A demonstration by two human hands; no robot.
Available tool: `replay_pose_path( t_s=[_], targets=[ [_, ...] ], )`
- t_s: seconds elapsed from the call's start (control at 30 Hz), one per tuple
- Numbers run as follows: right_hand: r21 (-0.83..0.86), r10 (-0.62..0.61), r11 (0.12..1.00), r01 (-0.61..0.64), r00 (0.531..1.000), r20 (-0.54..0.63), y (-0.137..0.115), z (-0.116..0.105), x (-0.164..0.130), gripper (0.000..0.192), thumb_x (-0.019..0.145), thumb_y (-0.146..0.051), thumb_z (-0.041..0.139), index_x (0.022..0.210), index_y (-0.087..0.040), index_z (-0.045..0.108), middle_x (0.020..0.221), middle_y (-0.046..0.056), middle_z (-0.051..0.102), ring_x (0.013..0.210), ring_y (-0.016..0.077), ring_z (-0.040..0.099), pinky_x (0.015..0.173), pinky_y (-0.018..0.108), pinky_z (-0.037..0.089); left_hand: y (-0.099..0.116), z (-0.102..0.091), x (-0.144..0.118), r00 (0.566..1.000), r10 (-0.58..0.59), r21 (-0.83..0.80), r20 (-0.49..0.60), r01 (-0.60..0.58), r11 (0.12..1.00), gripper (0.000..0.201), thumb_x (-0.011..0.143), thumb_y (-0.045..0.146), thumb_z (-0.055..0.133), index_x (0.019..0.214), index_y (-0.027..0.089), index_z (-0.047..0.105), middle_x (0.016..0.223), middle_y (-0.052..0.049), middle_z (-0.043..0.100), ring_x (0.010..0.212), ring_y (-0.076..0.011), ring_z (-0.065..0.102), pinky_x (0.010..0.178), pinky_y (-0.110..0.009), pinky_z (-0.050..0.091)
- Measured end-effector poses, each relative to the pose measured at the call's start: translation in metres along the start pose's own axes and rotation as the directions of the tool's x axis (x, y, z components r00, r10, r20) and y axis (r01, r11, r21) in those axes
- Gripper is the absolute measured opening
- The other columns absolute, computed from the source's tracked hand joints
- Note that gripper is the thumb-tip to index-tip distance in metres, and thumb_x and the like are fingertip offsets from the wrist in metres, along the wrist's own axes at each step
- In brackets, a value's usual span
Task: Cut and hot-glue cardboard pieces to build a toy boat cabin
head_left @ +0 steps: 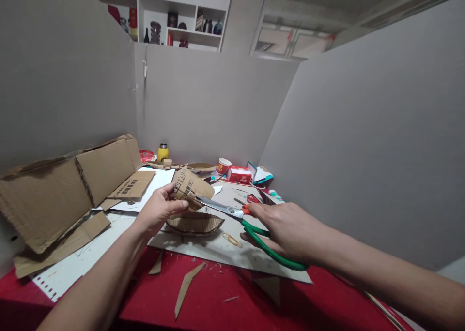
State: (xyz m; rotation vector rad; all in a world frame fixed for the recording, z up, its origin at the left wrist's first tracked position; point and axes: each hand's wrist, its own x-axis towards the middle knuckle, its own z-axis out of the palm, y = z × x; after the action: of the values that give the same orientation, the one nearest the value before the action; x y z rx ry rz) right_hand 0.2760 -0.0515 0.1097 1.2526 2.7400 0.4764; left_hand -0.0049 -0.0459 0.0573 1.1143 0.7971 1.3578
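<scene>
Up front, the left hand [160,207] pinches a curved brown cardboard piece [191,186], fingers closed on its edge. The right hand [286,229] grips green-handled steel scissors [247,222], blades parted at the cardboard. Whether the red paper cup [223,166] behind holds anything cannot be told.

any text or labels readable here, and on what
No text here can be read.
Brown cardboard piece in the left hand: dark print, too blurred.
Flat cardboard flap on the table: black print, too blurred.
Red box and red-patterned paper cup: markings too small.

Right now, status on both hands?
Left hand grips printed brown cardboard piece. Right hand works green-handled scissors, blades at its edge. Curved corrugated cardboard piece underneath.
</scene>
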Motion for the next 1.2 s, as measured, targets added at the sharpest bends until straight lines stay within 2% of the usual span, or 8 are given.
replay_pose_path(
  t_s=[0.2,0.47,0.63,0.8,1.0,1.2],
  targets=[
    [-0.027,-0.029,0.999,0.029,1.000,-0.012,0.006,-0.002,0.002,0.030,0.094,-0.040,0.041,0.099,-0.015,0.057,0.087,0.013,0.069,0.072,0.0243,0.065,0.060,0.031,0.039,-0.003,-0.003,0.000,1.000,-0.019,-0.018,0.001,0.019,1.000,0.054,0.055,0.015,0.087,0.106,0.015,0.069,0.098,-0.010,0.076,0.083,-0.0222,0.072,0.073,-0.031,0.058],
    [-0.036,-0.045,0.998,0.043,0.998,-0.047,0.006,-0.004,0.005,0.027,0.091,-0.039,0.044,0.096,-0.015,0.057,0.088,0.013,0.068,0.077,0.0248,0.066,0.062,0.031,0.041,-0.002,-0.002,0.001,0.997,-0.043,-0.032,-0.068,0.041,0.999,0.053,0.055,0.012,0.087,0.104,0.016,0.068,0.098,-0.008,0.075,0.079,-0.0187,0.072,0.068,-0.027,0.058],
    [-0.043,-0.023,0.999,0.020,0.997,-0.074,0.002,-0.002,0.009,0.029,0.092,-0.040,0.044,0.095,-0.014,0.057,0.084,0.012,0.069,0.071,0.0243,0.065,0.058,0.031,0.038,-0.004,-0.001,0.001,0.997,-0.034,-0.046,-0.076,0.031,0.998,0.055,0.055,0.011,0.086,0.107,0.016,0.067,0.101,-0.009,0.075,0.082,-0.0201,0.072,0.069,-0.027,0.058],
    [-0.015,-0.041,0.999,0.040,0.994,-0.105,-0.006,0.002,0.016,0.030,0.091,-0.041,0.044,0.097,-0.014,0.058,0.083,0.012,0.068,0.070,0.0224,0.064,0.059,0.029,0.036,-0.006,0.000,0.002,0.998,-0.016,-0.072,-0.068,0.011,0.997,0.056,0.056,0.009,0.084,0.108,0.017,0.067,0.102,-0.008,0.076,0.086,-0.0204,0.072,0.073,-0.027,0.057],
    [-0.002,-0.051,0.999,0.051,0.978,-0.204,-0.008,0.011,0.019,0.029,0.090,-0.040,0.046,0.098,-0.014,0.058,0.085,0.012,0.068,0.071,0.0211,0.063,0.060,0.028,0.037,-0.004,0.001,0.000,0.998,-0.023,-0.112,-0.063,0.015,0.994,0.055,0.057,0.007,0.082,0.108,0.016,0.065,0.099,-0.008,0.076,0.080,-0.0182,0.072,0.070,-0.025,0.058],
    [-0.025,-0.050,0.999,0.046,0.974,-0.219,-0.006,0.018,0.020,0.030,0.090,-0.041,0.046,0.094,-0.014,0.058,0.083,0.012,0.068,0.069,0.0210,0.063,0.058,0.028,0.036,-0.003,0.004,-0.001,0.996,-0.030,-0.144,-0.083,0.018,0.989,0.054,0.058,0.005,0.081,0.108,0.015,0.063,0.095,-0.007,0.077,0.073,-0.0154,0.072,0.065,-0.022,0.059]
  ],
)
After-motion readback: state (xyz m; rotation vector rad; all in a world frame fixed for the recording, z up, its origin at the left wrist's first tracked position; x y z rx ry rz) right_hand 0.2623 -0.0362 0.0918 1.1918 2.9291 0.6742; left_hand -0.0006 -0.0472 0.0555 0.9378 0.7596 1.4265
